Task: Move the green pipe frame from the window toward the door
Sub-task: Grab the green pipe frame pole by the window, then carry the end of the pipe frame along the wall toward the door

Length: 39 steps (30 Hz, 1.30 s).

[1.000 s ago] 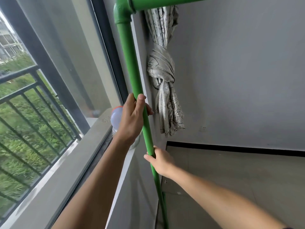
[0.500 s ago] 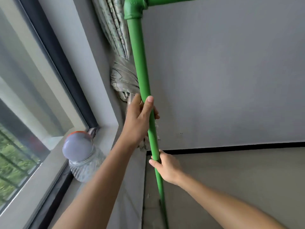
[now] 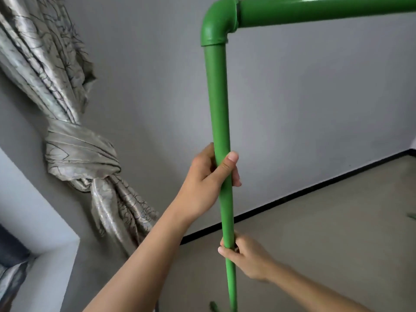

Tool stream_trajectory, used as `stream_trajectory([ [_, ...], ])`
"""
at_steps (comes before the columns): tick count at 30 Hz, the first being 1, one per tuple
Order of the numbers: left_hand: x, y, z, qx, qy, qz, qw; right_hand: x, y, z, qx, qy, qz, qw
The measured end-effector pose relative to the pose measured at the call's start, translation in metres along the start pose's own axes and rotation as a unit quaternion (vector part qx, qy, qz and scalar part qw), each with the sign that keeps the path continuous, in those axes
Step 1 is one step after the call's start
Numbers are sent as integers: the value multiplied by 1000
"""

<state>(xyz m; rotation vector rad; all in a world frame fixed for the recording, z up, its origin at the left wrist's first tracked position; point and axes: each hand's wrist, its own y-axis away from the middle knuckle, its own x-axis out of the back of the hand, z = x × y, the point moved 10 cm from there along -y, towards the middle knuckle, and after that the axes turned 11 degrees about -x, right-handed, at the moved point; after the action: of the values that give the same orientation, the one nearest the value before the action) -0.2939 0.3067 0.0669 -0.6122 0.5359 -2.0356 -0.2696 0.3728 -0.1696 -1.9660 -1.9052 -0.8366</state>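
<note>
Grey wall (image 3: 292, 109), knotted curtain (image 3: 83, 154) far left | green pipe frame (image 3: 219, 97) post upright, centre, top bar running right | left hand (image 3: 209, 176) wrapped round post, higher | right hand (image 3: 247, 257) closed round it lower, nearer floor

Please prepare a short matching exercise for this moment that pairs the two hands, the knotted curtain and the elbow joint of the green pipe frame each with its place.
Things:
1. left hand
2. right hand
3. knotted curtain
4. elbow joint

Places:
A. at the top corner, joining the upright pipe to the horizontal bar
B. hanging against the grey wall, left of the frame
C. gripping the upright pipe at the higher spot
D. gripping the upright pipe at the lower spot, nearer the floor

Pairs: 1-C, 2-D, 3-B, 4-A
</note>
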Motion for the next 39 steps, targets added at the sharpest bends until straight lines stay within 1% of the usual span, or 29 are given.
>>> stream_trajectory([
  [2,-19,-25,2,-6,67,-40,997,16,-2,11,-14,-29,26,999],
  [3,-27,-40,4,-10,117,-54,992,23,-4,17,-23,-48,42,998],
  [6,-50,-84,18,-8,253,-111,961,41,-8,37,-59,-123,110,985],
  [8,-74,-108,27,-5,302,-167,938,53,-6,55,-103,-204,180,957],
  [10,-101,-118,34,-6,313,-203,928,68,-2,77,-152,-275,282,907],
  [12,-122,-120,33,-1,317,-209,925,83,6,93,-193,-304,388,849],
  [13,-125,-117,31,3,312,-200,929,83,8,102,-212,-309,424,824],
  [14,-123,-115,30,4,309,-175,935,79,7,106,-221,-323,433,812],
  [15,-123,-113,29,2,304,-146,941,76,9,107,-229,-331,434,806],
  [17,-125,-114,26,9,297,-110,948,74,4,112,-251,-311,412,819],
  [18,-116,-116,19,14,298,-90,950,71,-1,111,-249,-310,418,817],
  [19,-160,-131,20,10,358,-143,923,102,15,130,-251,-335,491,764],
  [20,-198,-139,30,9,383,-205,901,132,31,150,-248,-347,572,700],
  [22,-199,-144,24,-2,353,-186,917,151,29,155,-253,-309,567,721],
  [23,-195,-145,34,-13,371,-173,912,150,27,156,-242,-308,555,734],
  [24,-192,-145,36,-11,371,-160,915,148,22,157,-237,-307,548,742],
  [26,-195,-153,24,-7,372,-146,917,156,17,146,-213,-298,545,754],
  [27,-197,-159,20,-4,373,-139,917,163,15,146,-207,-289,550,756],
  [32,-247,-203,-1,-11,363,-109,925,221,-11,192,-208,-265,543,769],
  [39,-325,-262,-27,3,362,-98,927,305,-43,246,-202,-262,521,787],
])
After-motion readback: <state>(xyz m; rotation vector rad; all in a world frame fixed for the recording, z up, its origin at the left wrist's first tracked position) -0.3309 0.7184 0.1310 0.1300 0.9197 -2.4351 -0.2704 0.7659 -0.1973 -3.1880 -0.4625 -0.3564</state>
